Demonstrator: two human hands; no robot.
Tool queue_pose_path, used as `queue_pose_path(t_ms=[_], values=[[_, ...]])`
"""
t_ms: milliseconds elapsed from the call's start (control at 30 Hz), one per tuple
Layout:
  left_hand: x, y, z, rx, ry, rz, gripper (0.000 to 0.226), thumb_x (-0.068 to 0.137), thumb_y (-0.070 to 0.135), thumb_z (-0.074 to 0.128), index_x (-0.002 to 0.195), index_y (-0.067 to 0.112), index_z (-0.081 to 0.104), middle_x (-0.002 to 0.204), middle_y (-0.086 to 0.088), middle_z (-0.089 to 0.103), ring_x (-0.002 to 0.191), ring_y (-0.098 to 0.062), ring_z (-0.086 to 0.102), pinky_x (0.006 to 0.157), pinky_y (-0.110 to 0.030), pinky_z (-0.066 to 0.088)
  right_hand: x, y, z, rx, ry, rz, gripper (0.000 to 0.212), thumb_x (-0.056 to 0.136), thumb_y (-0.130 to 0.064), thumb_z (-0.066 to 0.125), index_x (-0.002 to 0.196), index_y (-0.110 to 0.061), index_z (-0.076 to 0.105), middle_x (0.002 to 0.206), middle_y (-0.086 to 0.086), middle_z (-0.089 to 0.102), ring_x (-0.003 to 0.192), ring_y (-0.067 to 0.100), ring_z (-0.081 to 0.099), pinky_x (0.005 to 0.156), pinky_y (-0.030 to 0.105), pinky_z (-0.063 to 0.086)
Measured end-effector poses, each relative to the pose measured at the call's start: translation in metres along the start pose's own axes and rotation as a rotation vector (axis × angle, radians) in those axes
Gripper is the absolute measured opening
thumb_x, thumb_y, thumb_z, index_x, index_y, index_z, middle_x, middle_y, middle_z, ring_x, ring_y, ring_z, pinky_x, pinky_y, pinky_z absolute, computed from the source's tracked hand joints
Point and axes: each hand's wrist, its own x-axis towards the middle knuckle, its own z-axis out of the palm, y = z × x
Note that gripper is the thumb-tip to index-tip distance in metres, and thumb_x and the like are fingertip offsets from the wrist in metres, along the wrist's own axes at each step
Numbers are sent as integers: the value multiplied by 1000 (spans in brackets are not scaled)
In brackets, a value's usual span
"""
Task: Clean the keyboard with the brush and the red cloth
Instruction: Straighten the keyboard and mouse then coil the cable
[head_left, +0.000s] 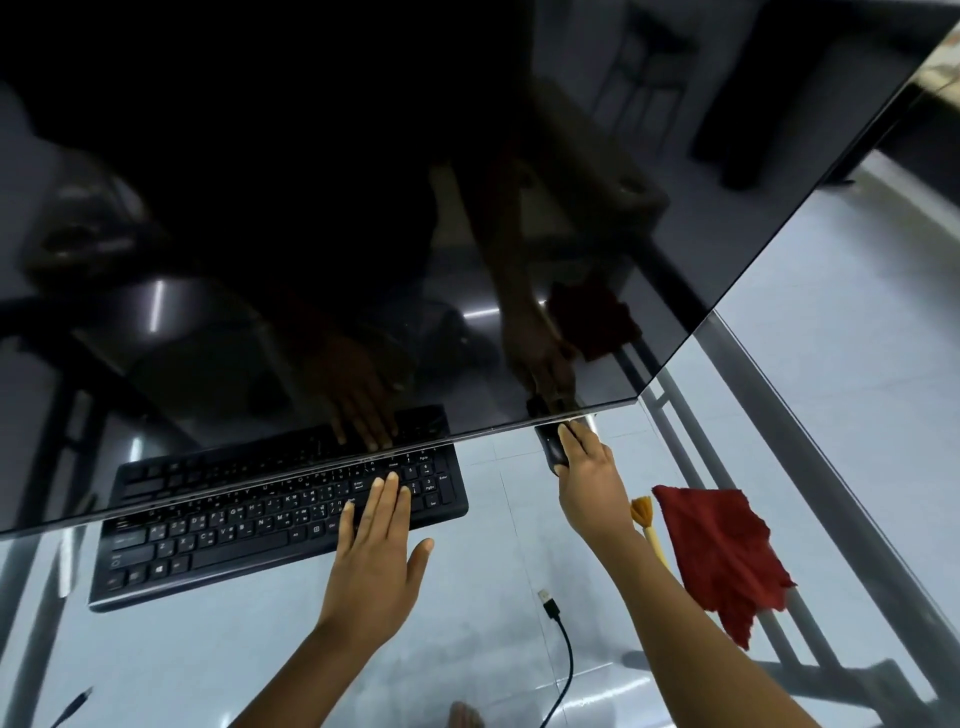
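Our left hand (376, 551) lies flat, fingers together, on the stiff keyboard (249, 525). Our right hand (587, 478) holds the mouse (551, 451) at 1 o'clock. At 3 o'clock lie the light brush (647, 519) and floppy red cloth (722, 551); we'd pinch the brush's stick.

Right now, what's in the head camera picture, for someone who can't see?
The left hand lies flat on a black keyboard while the right hand holds a black mouse. A brush and red cloth lie to its right.
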Motion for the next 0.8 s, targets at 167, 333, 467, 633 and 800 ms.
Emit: queue_pose_path(t_ms=[167,333,467,633,800], values=[[0,-2,3,-8,-2,12,68,97,52,21,148,8,31,159,-5,16,148,-18,6,116,-40,2,5,-2,0,-29,-6,-7,56,91,-8,58,143,-12,39,151,7,35,132,30,40,104,38,44],[3,1,-1,-47,2,24,71,96,54,16,150,9,25,160,-3,11,148,-17,4,116,-37,-3,-22,-3,-1,-62,98,-33,49,84,-8,67,131,-3,54,135,20,51,120,38,50,97,46,48],[-12,-14,-9,-33,7,-10,69,97,52,19,146,6,33,157,-7,22,146,-20,15,118,-41,9,-56,-45,18,7,13,-247,46,74,-2,71,120,-3,63,120,20,58,106,39,59,89,47,53],[-48,-54,-28,-120,38,-187,56,98,41,37,138,4,46,152,-14,35,143,-29,27,114,-47,23,-85,-130,43,61,-205,-435,46,88,-11,56,134,-12,54,130,8,50,116,28,50,102,36,42],[-107,-125,-61,-148,128,-533,33,78,12,73,108,1,66,111,-20,61,100,-40,60,81,-49,51,-106,-221,62,2,-380,-634,44,94,-12,47,138,-12,48,134,6,44,123,27,42,105,37,36]])
